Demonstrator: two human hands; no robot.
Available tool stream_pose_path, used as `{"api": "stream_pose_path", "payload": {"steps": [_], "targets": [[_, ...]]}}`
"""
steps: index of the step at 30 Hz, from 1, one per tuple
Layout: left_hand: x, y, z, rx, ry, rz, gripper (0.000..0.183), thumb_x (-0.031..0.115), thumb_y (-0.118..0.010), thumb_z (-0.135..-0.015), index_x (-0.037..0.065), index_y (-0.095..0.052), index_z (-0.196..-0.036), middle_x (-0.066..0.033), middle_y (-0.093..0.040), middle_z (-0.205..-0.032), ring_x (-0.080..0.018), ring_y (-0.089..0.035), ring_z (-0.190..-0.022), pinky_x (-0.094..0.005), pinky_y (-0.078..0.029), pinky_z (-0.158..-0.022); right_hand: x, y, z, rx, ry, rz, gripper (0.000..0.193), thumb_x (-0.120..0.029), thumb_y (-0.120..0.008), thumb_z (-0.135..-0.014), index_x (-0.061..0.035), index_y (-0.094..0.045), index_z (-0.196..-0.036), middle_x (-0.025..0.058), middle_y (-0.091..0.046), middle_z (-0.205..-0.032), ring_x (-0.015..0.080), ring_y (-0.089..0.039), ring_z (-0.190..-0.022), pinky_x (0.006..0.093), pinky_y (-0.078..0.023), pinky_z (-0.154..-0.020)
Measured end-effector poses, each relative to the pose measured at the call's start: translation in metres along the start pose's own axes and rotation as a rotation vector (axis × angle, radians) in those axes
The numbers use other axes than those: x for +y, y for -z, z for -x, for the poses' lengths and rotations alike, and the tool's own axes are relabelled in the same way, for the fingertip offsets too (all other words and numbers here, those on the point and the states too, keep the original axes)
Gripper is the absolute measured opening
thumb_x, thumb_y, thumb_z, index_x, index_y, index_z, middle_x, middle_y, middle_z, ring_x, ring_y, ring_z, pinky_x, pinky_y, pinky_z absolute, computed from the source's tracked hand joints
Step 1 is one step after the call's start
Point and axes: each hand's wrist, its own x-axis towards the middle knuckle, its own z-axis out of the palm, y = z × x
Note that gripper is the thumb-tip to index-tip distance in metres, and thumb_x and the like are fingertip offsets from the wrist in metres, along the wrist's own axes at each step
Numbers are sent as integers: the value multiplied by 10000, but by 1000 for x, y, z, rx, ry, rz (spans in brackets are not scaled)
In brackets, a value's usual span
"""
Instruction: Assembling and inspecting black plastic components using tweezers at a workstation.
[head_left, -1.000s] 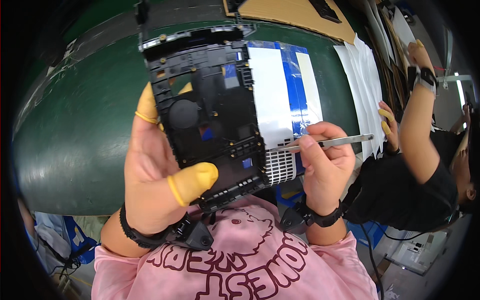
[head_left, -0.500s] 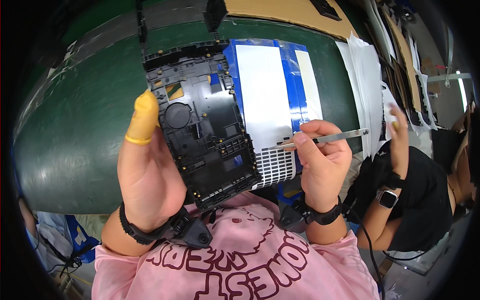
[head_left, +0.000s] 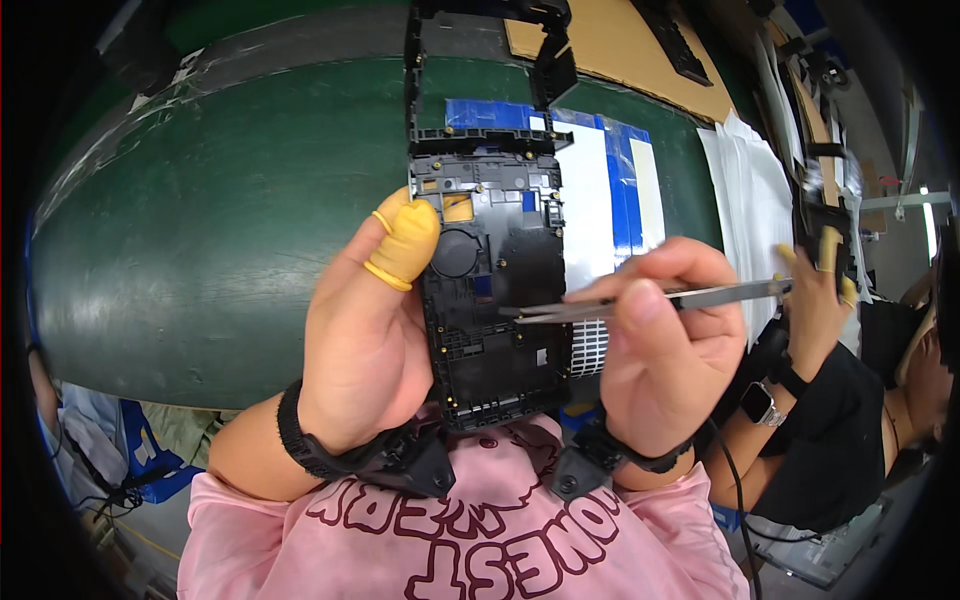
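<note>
Above the smooth green table (head_left: 200, 290), a black plastic frame (head_left: 525, 265) is held up, the work seemingly partway along.
The frame is a long, ribbed moulding with an open upper loop, a round recess and rectangular windows; behind it lies a glossy white sheet (head_left: 588, 210) on shiny blue backing (head_left: 626, 220), its far stretch bare. Of the 2 hands, the left hand (head_left: 365, 330) has its grip clamped on the frame's left edge; the right hand (head_left: 670, 350) pinches slim metal tweezers (head_left: 735, 294), tips over the frame's middle, whether loaded or touching I can't tell. Stretchy yellow finger cots (head_left: 405, 245) cover the left fingertips. Rows of small dark pieces (head_left: 590, 348) at the sheet's near end suggest plenty left; whether any sit on the frame, I can't make out.
</note>
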Motion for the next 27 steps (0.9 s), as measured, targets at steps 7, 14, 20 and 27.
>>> {"api": "stream_pose_path", "payload": {"steps": [7, 14, 20, 27], "targets": [[-1, 1, 2, -54, -32, 30, 368, 270, -367, -879, -15, -416, -1108, -121, -502, -1067, -195, -503, -964, -319, -403, -837, 17, -5, 0, 14, -25, -10, 187, 67, -551, -736, 60, -496, -915, 133, -586, -766, 141, -577, -695, 223, -462, -639], [-1, 0, 4, -34, -18, 33, 372, 267, -352, -885, -16, -400, -1121, -122, -493, -1075, -193, -497, -973, -318, -400, -841, 15, -7, 1, -2, -27, 6, 188, 65, -553, -737, 63, -492, -914, 135, -586, -768, 142, -577, -685, 223, -467, -631], [-2, 0, 4, -29, -17, 31, 371, 268, -349, -886, -13, -395, -1126, -124, -491, -1077, -195, -496, -976, -322, -397, -849, 16, -6, 1, -1, -15, 28, 177, 64, -551, -739, 61, -494, -907, 128, -584, -763, 136, -574, -675, 219, -470, -626], [-3, 0, 4, -40, -34, 42, 366, 262, -347, -887, -13, -396, -1124, -124, -491, -1078, -195, -498, -974, -322, -399, -848, 18, -6, 2, 16, -26, 36, 183, 61, -560, -736, 61, -499, -909, 114, -582, -751, 128, -572, -666, 214, -468, -623]]}}
